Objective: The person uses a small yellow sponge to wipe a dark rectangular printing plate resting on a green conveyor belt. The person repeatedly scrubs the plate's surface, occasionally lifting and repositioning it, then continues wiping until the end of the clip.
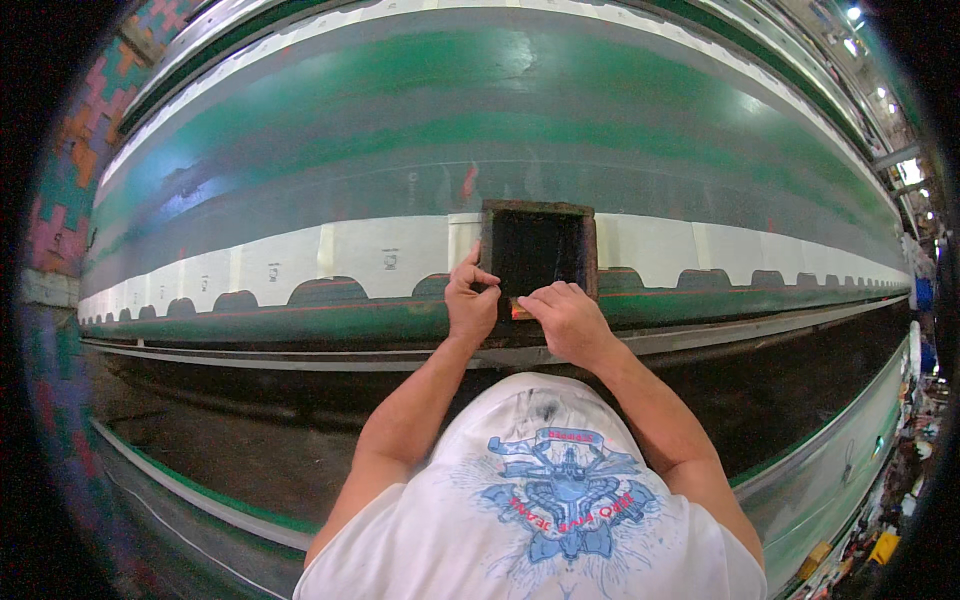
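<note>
A small rectangular frame (540,207) with worn, dark brown sides and a black inside rests on the near edge of the long table, over a row of white pieces. My left hand (472,297) is closed on the frame's left side, its index finger pointing up along the outside. At the frame's near right corner my right hand (566,318) has its fingers curled and pressed together. An orange strip (520,310) shows by its fingertips; what these fingers hold is hidden. The white pieces (385,262) lie side by side, with curved cut-outs along their near edges.
The table's green and grey surface (380,110) is glossy and stretches far to both sides. A metal rail (690,340) runs along its near edge, with a dark floor (270,395) below. Another long table (820,480) stands behind me at right. Yellow and white clutter (885,547) lies at far right.
</note>
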The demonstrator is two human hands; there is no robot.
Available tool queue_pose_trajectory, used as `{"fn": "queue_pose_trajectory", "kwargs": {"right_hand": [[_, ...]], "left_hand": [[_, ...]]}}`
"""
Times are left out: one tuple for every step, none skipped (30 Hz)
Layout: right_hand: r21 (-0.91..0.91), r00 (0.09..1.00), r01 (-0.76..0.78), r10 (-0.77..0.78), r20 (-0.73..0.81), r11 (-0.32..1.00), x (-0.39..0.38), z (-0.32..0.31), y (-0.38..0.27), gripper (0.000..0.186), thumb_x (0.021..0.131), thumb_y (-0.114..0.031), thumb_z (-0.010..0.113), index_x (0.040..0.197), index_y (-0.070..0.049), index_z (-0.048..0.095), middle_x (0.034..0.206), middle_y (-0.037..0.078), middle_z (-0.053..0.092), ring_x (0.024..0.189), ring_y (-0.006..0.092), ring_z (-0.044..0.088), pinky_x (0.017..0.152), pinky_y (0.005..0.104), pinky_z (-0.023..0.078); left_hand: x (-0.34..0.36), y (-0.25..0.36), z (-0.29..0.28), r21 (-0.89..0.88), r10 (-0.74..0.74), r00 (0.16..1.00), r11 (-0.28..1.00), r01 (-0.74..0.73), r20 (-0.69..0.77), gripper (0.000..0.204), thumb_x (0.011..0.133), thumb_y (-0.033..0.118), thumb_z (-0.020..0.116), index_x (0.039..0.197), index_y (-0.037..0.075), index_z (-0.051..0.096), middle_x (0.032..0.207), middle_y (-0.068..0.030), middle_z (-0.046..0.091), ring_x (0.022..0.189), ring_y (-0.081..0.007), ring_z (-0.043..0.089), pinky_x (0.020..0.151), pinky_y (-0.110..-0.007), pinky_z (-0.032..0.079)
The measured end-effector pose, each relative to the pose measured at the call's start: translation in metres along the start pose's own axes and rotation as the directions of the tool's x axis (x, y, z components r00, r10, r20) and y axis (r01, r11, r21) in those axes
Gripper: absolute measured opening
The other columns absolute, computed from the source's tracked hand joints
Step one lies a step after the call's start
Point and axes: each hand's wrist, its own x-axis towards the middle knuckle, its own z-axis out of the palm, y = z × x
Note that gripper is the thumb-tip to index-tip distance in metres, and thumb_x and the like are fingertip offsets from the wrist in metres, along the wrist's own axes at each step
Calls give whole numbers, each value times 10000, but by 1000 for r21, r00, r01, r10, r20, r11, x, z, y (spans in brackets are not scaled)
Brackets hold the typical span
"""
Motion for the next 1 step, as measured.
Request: {"fn": "queue_pose_trajectory", "kwargs": {"right_hand": [[-19,998,-3,4,61,1000,1,0,2,472,872,-64,756,1343,-65,779,1242,117,771,1167,325,715,1039,462,563]], "left_hand": [[0,0,3,-12,-11,1000,1000,11,-3,153,783,-74,735,844,64,711,1625,-321,635,1481,-373,636,1240,-426,454]]}}
